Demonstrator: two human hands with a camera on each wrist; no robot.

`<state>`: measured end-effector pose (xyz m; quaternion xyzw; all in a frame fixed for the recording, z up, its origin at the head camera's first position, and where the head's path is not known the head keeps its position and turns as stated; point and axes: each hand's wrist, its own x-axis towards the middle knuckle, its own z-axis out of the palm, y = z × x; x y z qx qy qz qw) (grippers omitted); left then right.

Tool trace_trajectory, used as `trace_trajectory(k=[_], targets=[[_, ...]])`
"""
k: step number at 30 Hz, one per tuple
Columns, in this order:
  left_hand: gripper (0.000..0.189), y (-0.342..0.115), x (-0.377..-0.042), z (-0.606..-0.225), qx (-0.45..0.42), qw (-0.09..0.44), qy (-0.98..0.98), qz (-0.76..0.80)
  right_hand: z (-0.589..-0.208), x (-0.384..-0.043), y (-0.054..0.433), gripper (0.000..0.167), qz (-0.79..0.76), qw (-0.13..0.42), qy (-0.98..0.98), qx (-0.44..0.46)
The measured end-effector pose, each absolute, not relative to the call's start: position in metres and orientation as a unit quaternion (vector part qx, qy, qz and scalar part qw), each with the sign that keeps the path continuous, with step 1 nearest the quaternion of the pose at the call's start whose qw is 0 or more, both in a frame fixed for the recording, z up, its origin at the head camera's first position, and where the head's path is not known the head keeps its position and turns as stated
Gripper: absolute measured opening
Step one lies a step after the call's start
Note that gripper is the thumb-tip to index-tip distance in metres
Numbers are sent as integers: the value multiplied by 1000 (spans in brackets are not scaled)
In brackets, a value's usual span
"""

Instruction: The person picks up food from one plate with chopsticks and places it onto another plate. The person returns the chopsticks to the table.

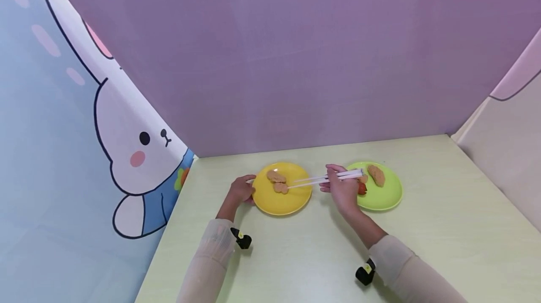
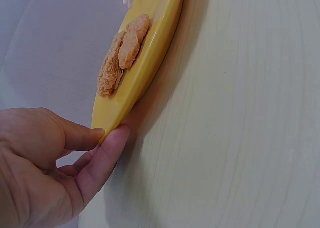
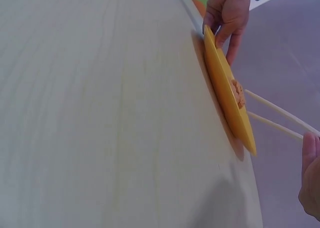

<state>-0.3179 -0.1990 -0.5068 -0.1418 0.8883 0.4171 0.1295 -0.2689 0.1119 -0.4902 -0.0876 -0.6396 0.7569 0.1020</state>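
Note:
My left hand pinches the left rim of a yellow plate between thumb and fingers. On that plate lie two breaded, fried-looking pieces: a long crumbed one and a smoother nugget beside it. A pair of pale chopsticks is held in my right hand, over the gap between the plates. Their tips reach left over the yellow plate, slightly parted, close to the nugget's right edge. In the left wrist view only the chopstick tips show, a little apart from the food.
On the right stands a green plate with a brown breaded piece and a red item, partly covered by my right hand. Behind the pale table rises a purple wall; a rabbit-print cloth hangs at left.

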Motion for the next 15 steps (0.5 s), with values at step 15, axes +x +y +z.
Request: trace_trajectory(k=[15], targets=[[53, -201, -315, -506, -133, 127, 889, 420, -492, -266, 89, 26, 735, 99, -666, -80]])
